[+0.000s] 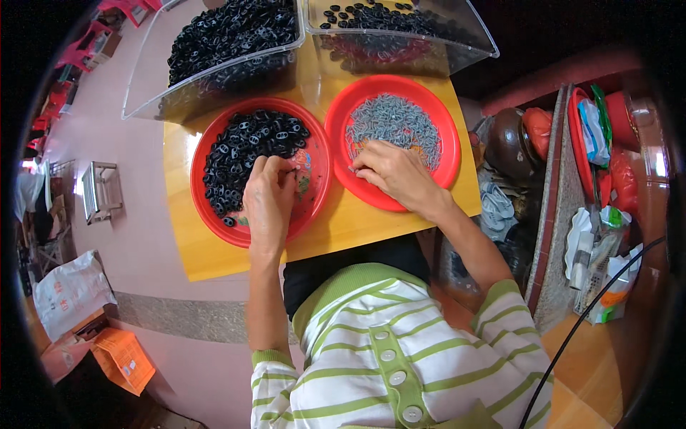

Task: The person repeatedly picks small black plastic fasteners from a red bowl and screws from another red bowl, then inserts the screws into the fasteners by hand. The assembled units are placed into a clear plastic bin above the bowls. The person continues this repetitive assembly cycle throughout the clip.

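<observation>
The left hand bunches its fingers narrowly over the lower edge of the black oval pieces heaped in a red tray. The right hand curls its own closely at the near side of the grey screws in a second tray; I can't tell whether either grips anything. Both trays sit on a yellow table, before clear bins; a metal stool stands on the pink floor.

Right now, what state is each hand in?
Left hand: curled over the left red tray; can't tell if it holds anything.
Right hand: curled over the grey screws; can't tell if it holds one.
</observation>
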`<state>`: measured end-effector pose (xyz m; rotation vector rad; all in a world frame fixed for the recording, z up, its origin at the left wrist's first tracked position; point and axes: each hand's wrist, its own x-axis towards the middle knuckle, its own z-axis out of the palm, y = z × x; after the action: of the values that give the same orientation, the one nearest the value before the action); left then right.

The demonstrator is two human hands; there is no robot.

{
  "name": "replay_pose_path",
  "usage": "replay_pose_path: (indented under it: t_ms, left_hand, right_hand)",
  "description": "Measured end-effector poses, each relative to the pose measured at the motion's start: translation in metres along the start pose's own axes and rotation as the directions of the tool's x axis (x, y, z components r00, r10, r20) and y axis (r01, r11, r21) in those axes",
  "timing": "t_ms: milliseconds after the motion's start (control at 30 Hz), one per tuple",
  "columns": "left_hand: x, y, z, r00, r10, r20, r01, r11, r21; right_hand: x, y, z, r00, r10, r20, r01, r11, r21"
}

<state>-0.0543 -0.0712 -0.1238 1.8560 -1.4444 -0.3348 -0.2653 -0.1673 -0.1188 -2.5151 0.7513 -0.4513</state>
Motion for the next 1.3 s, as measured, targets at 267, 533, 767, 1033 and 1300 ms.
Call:
replay_pose_path:
  t_ms: [267,533,767,1033,1300]
  left_hand:
    - [-0.035,0.016,0.001,0.96,-0.274,0.053,0.267,0.852,-0.45]
    - [-0.046,0.019,0.01,0.917,-0.363,0.166,0.345,0.511,-0.787]
    - [-0.049,0.011,0.013,0.91,-0.359,0.208,0.371,0.48,-0.795]
    - [-0.049,0.008,0.015,0.911,-0.369,0.184,0.362,0.5,-0.787]
    - [-0.049,0.009,0.016,0.91,-0.373,0.179,0.36,0.501,-0.787]
  right_hand:
    - [-0.008,0.004,-0.009,0.995,0.092,-0.05,-0.083,0.984,0.155]
    - [-0.007,-0.004,-0.015,0.944,0.329,-0.011,-0.281,0.824,0.493]
    - [-0.007,0.002,-0.008,0.943,0.332,-0.037,-0.281,0.847,0.452]
    - [-0.004,-0.004,-0.009,0.921,0.389,-0.027,-0.32,0.795,0.515]
    - [-0.002,-0.006,-0.002,0.961,0.263,-0.087,-0.228,0.929,0.291]
